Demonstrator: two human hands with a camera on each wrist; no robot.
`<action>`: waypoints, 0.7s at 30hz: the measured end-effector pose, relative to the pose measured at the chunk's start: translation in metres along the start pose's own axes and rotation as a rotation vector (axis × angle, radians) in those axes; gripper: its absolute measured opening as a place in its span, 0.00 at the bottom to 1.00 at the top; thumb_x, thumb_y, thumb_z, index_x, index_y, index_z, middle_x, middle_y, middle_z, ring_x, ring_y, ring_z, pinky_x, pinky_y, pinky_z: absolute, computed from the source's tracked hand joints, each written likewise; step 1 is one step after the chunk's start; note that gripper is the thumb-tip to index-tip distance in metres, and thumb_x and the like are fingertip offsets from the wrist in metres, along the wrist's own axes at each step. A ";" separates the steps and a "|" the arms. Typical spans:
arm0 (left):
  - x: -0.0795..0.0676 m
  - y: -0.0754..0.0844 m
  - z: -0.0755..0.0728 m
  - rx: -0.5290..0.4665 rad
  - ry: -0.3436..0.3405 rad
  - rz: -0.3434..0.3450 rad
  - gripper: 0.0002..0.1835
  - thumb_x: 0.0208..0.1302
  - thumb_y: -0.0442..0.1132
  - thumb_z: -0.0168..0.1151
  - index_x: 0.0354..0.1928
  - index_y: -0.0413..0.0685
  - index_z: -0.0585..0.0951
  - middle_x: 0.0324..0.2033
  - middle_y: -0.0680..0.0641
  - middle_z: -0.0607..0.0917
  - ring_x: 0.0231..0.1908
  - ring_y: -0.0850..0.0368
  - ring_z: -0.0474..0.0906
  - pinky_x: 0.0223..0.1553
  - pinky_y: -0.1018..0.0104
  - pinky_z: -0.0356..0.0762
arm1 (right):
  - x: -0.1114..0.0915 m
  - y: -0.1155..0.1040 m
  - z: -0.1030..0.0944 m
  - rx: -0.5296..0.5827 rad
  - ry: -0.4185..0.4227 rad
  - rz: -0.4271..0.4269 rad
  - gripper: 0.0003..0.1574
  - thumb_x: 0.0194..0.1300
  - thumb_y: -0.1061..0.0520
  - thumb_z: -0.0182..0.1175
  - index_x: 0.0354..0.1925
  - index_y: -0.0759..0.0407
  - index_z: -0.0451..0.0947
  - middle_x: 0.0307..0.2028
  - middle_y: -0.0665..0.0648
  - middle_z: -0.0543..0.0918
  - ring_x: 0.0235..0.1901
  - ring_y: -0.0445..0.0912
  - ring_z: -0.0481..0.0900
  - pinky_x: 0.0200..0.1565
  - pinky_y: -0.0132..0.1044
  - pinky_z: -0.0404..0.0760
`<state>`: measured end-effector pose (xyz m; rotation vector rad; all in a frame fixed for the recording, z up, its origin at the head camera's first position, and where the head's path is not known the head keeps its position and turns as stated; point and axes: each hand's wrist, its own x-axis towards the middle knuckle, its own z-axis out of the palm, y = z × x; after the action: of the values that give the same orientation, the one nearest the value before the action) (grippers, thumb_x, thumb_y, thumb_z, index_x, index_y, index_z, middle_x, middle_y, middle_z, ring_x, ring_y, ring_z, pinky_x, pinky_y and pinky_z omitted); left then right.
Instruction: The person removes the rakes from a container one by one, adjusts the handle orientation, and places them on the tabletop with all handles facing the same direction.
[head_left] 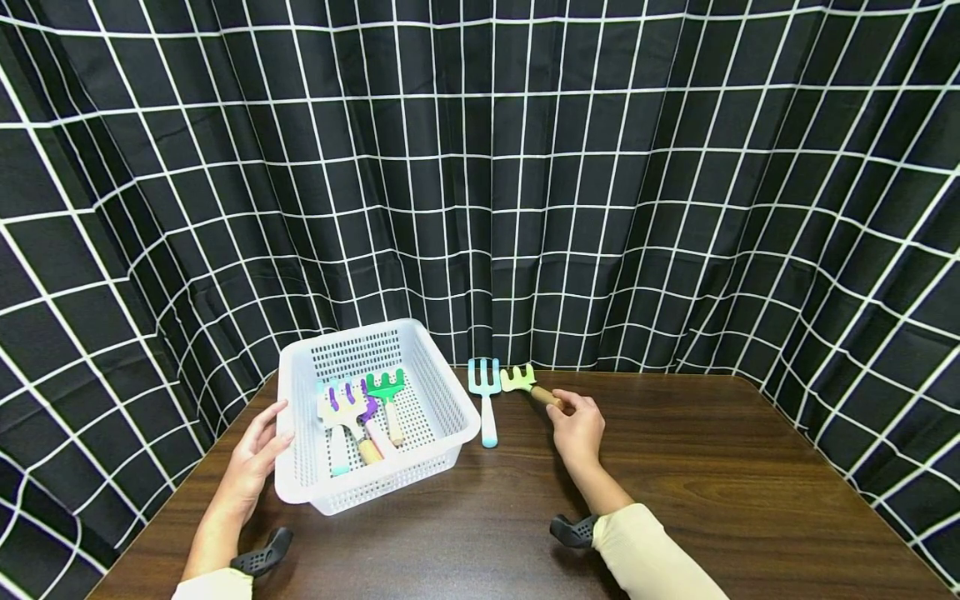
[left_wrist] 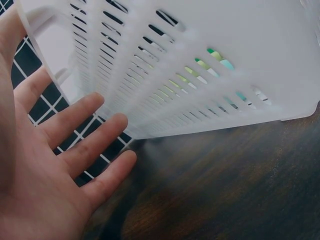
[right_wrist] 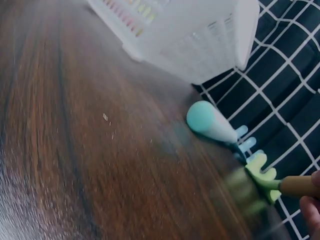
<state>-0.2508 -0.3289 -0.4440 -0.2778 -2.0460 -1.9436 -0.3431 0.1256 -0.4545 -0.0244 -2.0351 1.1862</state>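
In the head view, my right hand (head_left: 580, 427) pinches the wooden handle of a small yellow-green hand rake (head_left: 519, 379). Just left of that rake lies a light-blue garden fork (head_left: 487, 408) with a white, blue-ended handle, on the table. At the left stands a white perforated plastic basket (head_left: 431, 462). It holds a green rake (head_left: 387, 392), a purple one with a pink handle (head_left: 378, 437), a cream one with a wooden handle (head_left: 345, 412), and a white-and-blue tool (head_left: 339, 454) partly covered. My left hand (left_wrist: 65, 150) touches the basket's left rim, fingers spread and fairly straight.
A brown wooden table (head_left: 697, 467) lies under everything. Behind it and at both sides hangs a black curtain (head_left: 570, 183) with a white grid, meeting the table's far edge close to the tools. Each wrist wears a dark band (head_left: 573, 531).
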 end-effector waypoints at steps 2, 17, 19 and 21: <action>0.000 0.001 0.000 0.004 0.004 -0.006 0.28 0.73 0.33 0.51 0.71 0.43 0.58 0.49 0.61 0.79 0.44 0.66 0.79 0.41 0.72 0.74 | 0.000 0.002 0.001 -0.021 -0.004 -0.021 0.14 0.46 0.72 0.71 0.35 0.66 0.86 0.27 0.60 0.79 0.30 0.54 0.80 0.37 0.48 0.72; 0.001 0.001 0.000 0.022 0.005 -0.025 0.28 0.74 0.35 0.51 0.72 0.43 0.57 0.50 0.62 0.78 0.45 0.65 0.79 0.42 0.73 0.73 | -0.005 -0.001 -0.002 -0.316 -0.325 0.072 0.20 0.46 0.59 0.75 0.40 0.53 0.83 0.29 0.53 0.79 0.30 0.51 0.77 0.32 0.49 0.73; 0.001 0.001 0.000 0.021 0.006 -0.027 0.28 0.74 0.35 0.51 0.72 0.44 0.57 0.50 0.62 0.78 0.45 0.66 0.79 0.42 0.73 0.73 | -0.006 -0.003 0.000 -0.328 -0.343 0.072 0.19 0.46 0.59 0.75 0.40 0.53 0.83 0.28 0.52 0.79 0.30 0.51 0.78 0.31 0.49 0.73; 0.000 0.002 0.000 0.012 0.005 -0.024 0.28 0.73 0.34 0.51 0.72 0.44 0.57 0.50 0.62 0.79 0.44 0.66 0.79 0.42 0.73 0.73 | -0.007 -0.004 0.001 -0.340 -0.354 0.072 0.20 0.46 0.59 0.75 0.40 0.53 0.83 0.28 0.52 0.80 0.30 0.50 0.78 0.31 0.48 0.73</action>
<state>-0.2506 -0.3284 -0.4423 -0.2462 -2.0664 -1.9431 -0.3372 0.1199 -0.4557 -0.0570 -2.5498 0.9213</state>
